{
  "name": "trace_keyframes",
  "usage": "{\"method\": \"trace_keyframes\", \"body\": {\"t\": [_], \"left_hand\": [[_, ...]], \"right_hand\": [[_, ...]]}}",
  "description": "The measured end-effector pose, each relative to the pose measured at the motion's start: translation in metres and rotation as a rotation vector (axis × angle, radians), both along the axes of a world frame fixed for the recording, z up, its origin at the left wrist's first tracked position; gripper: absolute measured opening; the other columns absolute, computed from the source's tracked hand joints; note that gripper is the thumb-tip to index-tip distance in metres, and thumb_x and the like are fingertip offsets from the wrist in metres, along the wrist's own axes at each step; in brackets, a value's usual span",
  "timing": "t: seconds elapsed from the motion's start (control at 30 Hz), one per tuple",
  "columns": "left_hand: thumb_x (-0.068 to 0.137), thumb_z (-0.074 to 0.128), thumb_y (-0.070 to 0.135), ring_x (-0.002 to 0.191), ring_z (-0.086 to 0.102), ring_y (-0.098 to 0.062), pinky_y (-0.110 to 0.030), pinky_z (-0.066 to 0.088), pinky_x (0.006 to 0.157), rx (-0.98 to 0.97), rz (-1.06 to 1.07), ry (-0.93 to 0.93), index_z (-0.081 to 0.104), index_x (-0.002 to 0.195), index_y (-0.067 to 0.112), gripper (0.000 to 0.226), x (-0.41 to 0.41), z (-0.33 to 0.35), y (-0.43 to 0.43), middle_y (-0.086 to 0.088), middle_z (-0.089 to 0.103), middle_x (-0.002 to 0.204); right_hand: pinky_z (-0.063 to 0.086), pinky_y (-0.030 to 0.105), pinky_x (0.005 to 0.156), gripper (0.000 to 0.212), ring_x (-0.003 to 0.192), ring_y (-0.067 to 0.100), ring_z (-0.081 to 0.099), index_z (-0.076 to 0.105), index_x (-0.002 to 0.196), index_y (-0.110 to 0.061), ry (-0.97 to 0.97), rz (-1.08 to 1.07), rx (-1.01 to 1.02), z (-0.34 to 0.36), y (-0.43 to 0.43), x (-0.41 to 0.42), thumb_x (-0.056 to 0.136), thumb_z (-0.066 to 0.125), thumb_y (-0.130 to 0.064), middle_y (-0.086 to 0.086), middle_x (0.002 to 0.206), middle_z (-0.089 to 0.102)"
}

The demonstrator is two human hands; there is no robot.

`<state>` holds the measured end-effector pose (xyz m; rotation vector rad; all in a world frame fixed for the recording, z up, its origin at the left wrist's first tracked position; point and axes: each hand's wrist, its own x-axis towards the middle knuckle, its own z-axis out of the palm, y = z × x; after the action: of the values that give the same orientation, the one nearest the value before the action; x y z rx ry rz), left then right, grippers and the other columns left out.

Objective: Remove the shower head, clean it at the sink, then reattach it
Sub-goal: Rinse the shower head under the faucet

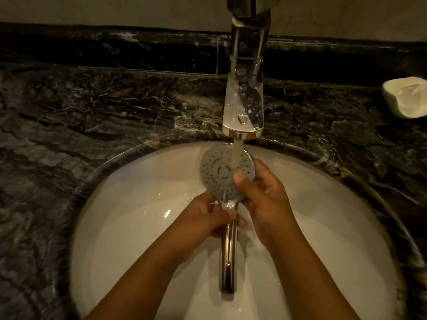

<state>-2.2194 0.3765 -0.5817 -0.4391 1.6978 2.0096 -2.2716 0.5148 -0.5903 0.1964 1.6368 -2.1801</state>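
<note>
Shower head (221, 172) under running tap (242, 107): my left hand (208, 218) wrapped tight round the chrome handle, long axis pointing away from me; right hand (265, 199) cups the rim, thumb pressed on the nozzle face, over white sink (129, 204) in marble counter (92, 107). Rinse ongoing, I'd judge.

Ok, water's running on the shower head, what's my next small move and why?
Probably slide the right hand's thumb across to the left side of the shower head face. The stream from the tap lands on the right half, where that thumb already presses, while the left hand grips the handle. The left-side nozzles look unrubbed.
</note>
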Motion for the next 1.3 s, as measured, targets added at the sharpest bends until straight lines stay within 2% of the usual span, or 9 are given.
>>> {"method": "trace_keyframes", "body": {"t": [0.3,0.43,0.5,0.63,0.8,0.9,1.0,1.13,1.3], "left_hand": [[0.091,0.059,0.013,0.063,0.066,-0.03,-0.035,0.057,0.061,0.408,0.053,-0.065,0.062,0.108,0.003,0.02,-0.002,0.003,-0.009,-0.023,0.067,0.084],[0.087,0.064,0.021,0.058,0.064,-0.025,-0.033,0.057,0.056,0.426,0.101,0.007,0.059,0.113,0.007,0.03,-0.003,0.006,-0.005,-0.02,0.064,0.079],[0.085,0.066,0.025,0.054,0.062,-0.021,-0.03,0.056,0.051,0.405,0.136,0.052,0.059,0.115,0.006,0.036,-0.002,0.007,-0.004,-0.019,0.063,0.076],[0.081,0.072,0.032,0.06,0.064,-0.019,-0.028,0.054,0.053,0.25,0.165,0.116,0.057,0.122,0.005,0.051,-0.001,0.003,-0.001,-0.016,0.066,0.08],[0.075,0.074,0.041,0.067,0.063,-0.032,-0.047,0.055,0.065,-0.024,0.142,0.17,0.065,0.101,0.03,0.031,0.001,-0.001,0.004,-0.022,0.069,0.081],[0.074,0.078,0.04,0.057,0.061,-0.026,-0.035,0.052,0.052,-0.145,0.135,0.186,0.061,0.097,0.027,0.032,0.002,-0.002,0.007,-0.017,0.07,0.073],[0.082,0.076,0.034,0.056,0.064,-0.018,-0.031,0.053,0.051,-0.263,0.109,0.205,0.058,0.106,0.027,0.03,0.003,-0.002,0.009,-0.009,0.073,0.078],[0.084,0.075,0.036,0.072,0.071,-0.02,-0.034,0.06,0.062,-0.341,0.079,0.223,0.057,0.116,0.033,0.037,0.004,-0.008,0.008,-0.001,0.072,0.088],[0.089,0.07,0.033,0.095,0.068,-0.013,-0.041,0.06,0.082,-0.334,0.049,0.231,0.06,0.119,0.036,0.032,0.004,-0.017,0.005,0.008,0.07,0.103]], "right_hand": [[0.059,0.047,0.09,0.042,0.108,0.025,0.072,0.064,0.129,-0.02,-0.012,0.007,0.023,0.004,-0.001,-0.002,0.087,0.069,-0.026,0.007,0.117,0.074],[0.058,0.038,0.068,0.037,0.089,0.039,0.068,0.066,0.123,-0.016,-0.091,0.021,-0.061,0.007,-0.001,-0.001,0.089,0.062,-0.03,0.011,0.106,0.077],[0.058,0.034,0.065,0.031,0.093,0.038,0.07,0.064,0.125,-0.014,-0.134,0.019,-0.115,0.006,-0.001,0.0,0.096,0.057,-0.024,0.012,0.109,0.076],[0.059,0.04,0.08,0.037,0.104,0.031,0.073,0.054,0.135,-0.012,-0.257,-0.012,-0.232,0.004,-0.001,-0.002,0.098,0.054,-0.014,0.015,0.117,0.074],[0.054,0.05,0.095,0.047,0.119,0.04,0.065,0.049,0.141,-0.007,-0.394,-0.029,-0.427,0.0,0.0,-0.002,0.094,0.05,-0.009,0.023,0.13,0.065],[0.056,0.048,0.091,0.045,0.117,0.038,0.065,0.049,0.142,-0.005,-0.453,-0.007,-0.507,-0.002,0.001,-0.002,0.098,0.042,-0.008,0.025,0.134,0.063],[0.057,0.044,0.088,0.044,0.112,0.034,0.066,0.048,0.144,-0.006,-0.479,0.008,-0.539,-0.005,0.002,-0.002,0.101,0.037,-0.008,0.023,0.136,0.061],[0.055,0.048,0.09,0.053,0.11,0.034,0.067,0.05,0.143,-0.011,-0.455,-0.02,-0.562,-0.004,0.001,-0.003,0.09,0.044,-0.006,0.022,0.135,0.063],[0.061,0.048,0.084,0.052,0.114,0.036,0.068,0.053,0.141,-0.021,-0.386,-0.081,-0.548,-0.003,0.002,-0.003,0.096,0.042,0.004,0.019,0.133,0.065]]}}
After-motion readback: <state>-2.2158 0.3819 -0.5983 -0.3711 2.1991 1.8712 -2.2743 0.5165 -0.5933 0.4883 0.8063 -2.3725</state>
